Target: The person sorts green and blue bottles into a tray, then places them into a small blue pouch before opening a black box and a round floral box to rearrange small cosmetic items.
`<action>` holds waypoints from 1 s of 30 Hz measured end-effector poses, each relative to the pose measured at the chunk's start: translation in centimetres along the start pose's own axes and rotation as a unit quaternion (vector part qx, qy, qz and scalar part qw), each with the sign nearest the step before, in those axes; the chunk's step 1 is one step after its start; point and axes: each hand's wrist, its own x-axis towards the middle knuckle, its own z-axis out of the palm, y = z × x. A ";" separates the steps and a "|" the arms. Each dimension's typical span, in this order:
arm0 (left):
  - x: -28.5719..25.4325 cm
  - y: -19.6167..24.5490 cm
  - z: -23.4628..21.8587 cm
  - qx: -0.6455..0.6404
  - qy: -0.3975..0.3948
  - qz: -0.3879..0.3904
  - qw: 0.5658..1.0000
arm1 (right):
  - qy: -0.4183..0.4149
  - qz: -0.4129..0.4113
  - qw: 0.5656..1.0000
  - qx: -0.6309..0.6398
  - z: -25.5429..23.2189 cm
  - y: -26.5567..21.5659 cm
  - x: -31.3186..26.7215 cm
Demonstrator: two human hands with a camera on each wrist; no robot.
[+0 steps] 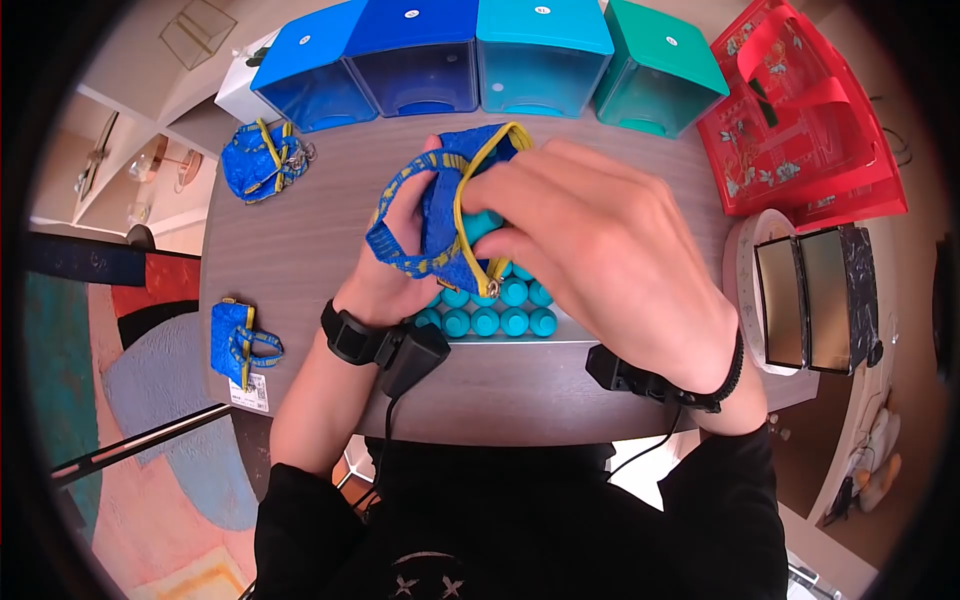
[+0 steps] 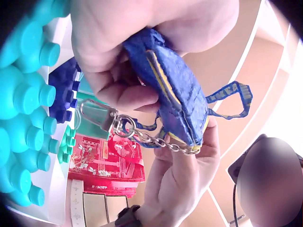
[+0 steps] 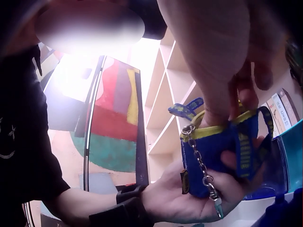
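Fingers of the left hand (image 1: 405, 250) are curling round the small blue zip pouch (image 1: 440, 215), cradling it from its 8 o'clock side above the worktop (image 1: 300, 260). Fingers of the right hand (image 1: 590, 240) are reaching in from 3 o'clock and pinching a teal piece (image 1: 483, 226) at the yellow-edged mouth. That mouth is running from 12 down to 6 o'clock, opening toward the right hand. Below, teal pegs (image 1: 500, 318) are standing in rows.

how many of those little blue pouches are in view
3: one pouch held in both hands, one pouch at the table's far left, one pouch at its near left edge.
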 end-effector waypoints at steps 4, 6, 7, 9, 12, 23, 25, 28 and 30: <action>0.2 0.1 0.7 0.070 0.046 -0.025 0.996 | -0.023 0.015 0.999 0.019 1.0 0.0 0.2; 0.5 0.0 0.7 0.114 0.084 -0.038 0.989 | -0.011 0.000 1.000 0.018 1.5 -0.1 0.0; 0.4 0.1 0.3 0.090 0.059 -0.048 0.993 | -0.021 -0.004 0.999 0.025 1.3 -0.2 0.0; 0.4 -0.3 1.2 0.066 0.036 -0.057 0.996 | -0.005 -0.011 0.999 0.041 0.8 0.2 0.1; 0.4 -0.7 2.5 0.100 0.193 0.027 0.976 | 0.022 -0.008 0.996 0.081 -0.3 0.7 0.3; 0.9 -1.0 3.1 0.136 0.184 -0.025 0.973 | -0.052 0.032 0.996 -0.068 -0.2 -0.2 0.1; 0.9 -0.6 3.0 0.159 0.179 -0.043 0.970 | -0.060 0.021 0.996 -0.067 -0.3 -0.2 -0.1; 0.9 -0.8 3.3 0.184 0.210 -0.047 0.959 | -0.075 0.014 0.994 -0.080 -0.6 -0.3 -0.1; 0.7 -0.7 2.6 0.153 0.235 -0.017 0.960 | -0.060 0.004 0.996 -0.069 -0.7 -0.1 0.0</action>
